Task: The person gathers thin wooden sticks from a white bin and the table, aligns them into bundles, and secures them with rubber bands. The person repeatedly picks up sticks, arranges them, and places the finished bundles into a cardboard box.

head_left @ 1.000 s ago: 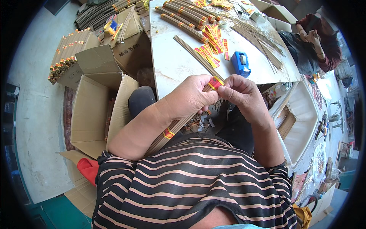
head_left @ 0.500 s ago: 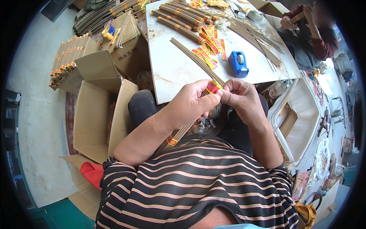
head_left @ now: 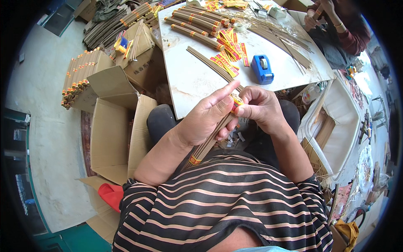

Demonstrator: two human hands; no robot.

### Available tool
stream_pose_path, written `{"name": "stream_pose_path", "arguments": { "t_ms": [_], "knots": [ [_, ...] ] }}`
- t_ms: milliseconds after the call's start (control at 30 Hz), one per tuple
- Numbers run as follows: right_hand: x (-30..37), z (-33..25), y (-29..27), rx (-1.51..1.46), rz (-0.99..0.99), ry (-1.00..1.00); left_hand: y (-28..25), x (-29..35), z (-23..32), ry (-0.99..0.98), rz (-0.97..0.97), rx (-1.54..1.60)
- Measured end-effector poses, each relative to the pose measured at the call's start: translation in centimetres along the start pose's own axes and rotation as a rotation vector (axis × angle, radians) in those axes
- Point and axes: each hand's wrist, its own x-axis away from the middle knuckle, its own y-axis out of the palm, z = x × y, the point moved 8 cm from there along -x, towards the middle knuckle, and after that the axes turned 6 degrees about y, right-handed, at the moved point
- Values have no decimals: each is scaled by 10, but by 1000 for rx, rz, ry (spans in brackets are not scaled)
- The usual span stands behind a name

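Note:
A long bundle of thin brown sticks (head_left: 208, 142) runs from my lap up toward the white table (head_left: 189, 80). My left hand (head_left: 205, 117) is wrapped around its middle. My right hand (head_left: 260, 107) pinches a red and yellow paper band (head_left: 236, 101) around the bundle just above the left fingers. A second band (head_left: 194, 160) sits near the bundle's lower end. Loose red and yellow bands (head_left: 226, 63) lie on the table just beyond my hands, beside another loose bundle (head_left: 208, 62).
A blue tape dispenser (head_left: 262, 68) stands on the table right of the bands. Several banded bundles (head_left: 193, 25) lie at the far edge. An open cardboard box (head_left: 115, 126) sits on the floor to my left. Another person (head_left: 340, 29) sits at the far right.
Both hands with the bundle have shifted slightly lower and closer to my body; the grip is the same, and the view has tilted a little.

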Motion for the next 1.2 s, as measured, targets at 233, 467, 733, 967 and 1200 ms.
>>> {"name": "stream_pose_path", "arguments": {
  "t_ms": [233, 467, 733, 967, 1200],
  "knots": [
    [-1, -6, 0, 76, -129, -259, 7, -3, -9, -31, -108, 173],
    [-7, 0, 3, -77, -227, -244, 10, -9, -15, -94, -219, 382],
    [-12, 14, 8, -329, -319, -210, 20, -10, -14, -104, -345, 474],
    [-5, 19, 20, -510, -338, -193, 29, -4, -8, -97, -378, 469],
    [-13, 17, 38, -578, -188, 37, 23, -1, 22, 44, -263, 182]
  ]
}}
